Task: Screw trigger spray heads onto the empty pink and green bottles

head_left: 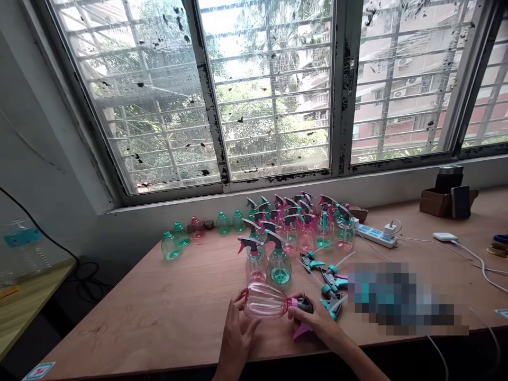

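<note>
A clear pink spray bottle (265,299) lies sideways in the air between my hands, near the table's front edge. My left hand (237,325) is closed around its base end. At the neck, my right hand (311,316) grips the black and pink spray head (304,304), whose pink trigger points down. Just beyond stand a green spray bottle (280,264) and a pink spray bottle (256,264), both with spray heads on. Several loose teal and black spray heads (331,275) with thin tubes lie right of them.
Several capped pink and green bottles (306,233) crowd together below the window. Green bottles without spray heads (171,246) stand at the back left. A white power strip (375,234), cables and a brown box (436,202) occupy the right side. A blurred patch covers part of the table.
</note>
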Available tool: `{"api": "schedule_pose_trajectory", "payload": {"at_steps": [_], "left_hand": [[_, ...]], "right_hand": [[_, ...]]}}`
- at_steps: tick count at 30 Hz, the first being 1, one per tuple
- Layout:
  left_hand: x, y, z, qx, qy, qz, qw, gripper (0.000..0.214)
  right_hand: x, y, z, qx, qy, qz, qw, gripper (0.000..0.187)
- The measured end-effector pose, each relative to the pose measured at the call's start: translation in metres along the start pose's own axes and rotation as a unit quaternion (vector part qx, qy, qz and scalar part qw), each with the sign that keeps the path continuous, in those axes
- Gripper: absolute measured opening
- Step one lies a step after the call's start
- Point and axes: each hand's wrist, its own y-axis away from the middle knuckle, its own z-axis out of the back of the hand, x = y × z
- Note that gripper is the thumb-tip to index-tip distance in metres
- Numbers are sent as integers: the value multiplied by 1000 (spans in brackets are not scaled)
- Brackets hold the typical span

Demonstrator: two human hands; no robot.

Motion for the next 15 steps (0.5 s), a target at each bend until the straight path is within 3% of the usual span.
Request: {"api": "schedule_pose_trajectory", "payload": {"at_steps": [5,9,15], "left_hand": [[-7,2,2,5,-5,1,1000,49],[-14,1,4,0,5,8,1000,39],[-7,-2,2,-5,-24,-31,999,42]], "right_hand": [[5,3,-2,5,-1,4,1000,40],[6,3,-2,-3,22,22,1000,40],[4,0,-2,-7,-4,1,1000,43]]}}
